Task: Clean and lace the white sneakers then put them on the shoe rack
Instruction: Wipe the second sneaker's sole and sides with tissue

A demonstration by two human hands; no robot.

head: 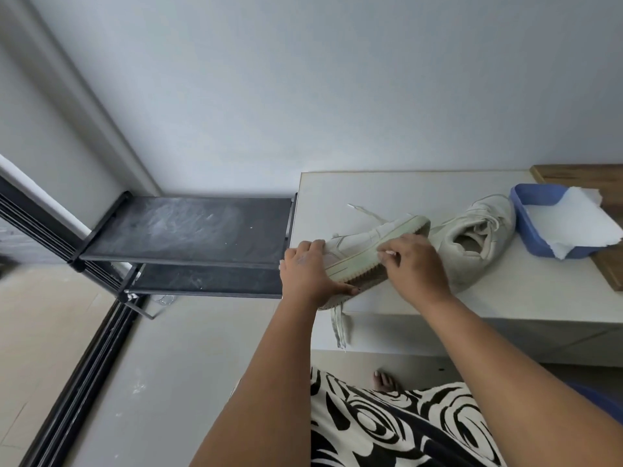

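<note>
Gripping tipped sneaker (371, 244) with left hand (308, 274), right hand (414, 264) pinching its sole; risking snagging lace (338, 326) dangling beneath.

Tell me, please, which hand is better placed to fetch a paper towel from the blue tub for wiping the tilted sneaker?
Probably the right hand: the blue tub with the paper towel sits on its side, past the second sneaker. The left hand grips the tilted sneaker at the end farthest from the tub.
</note>
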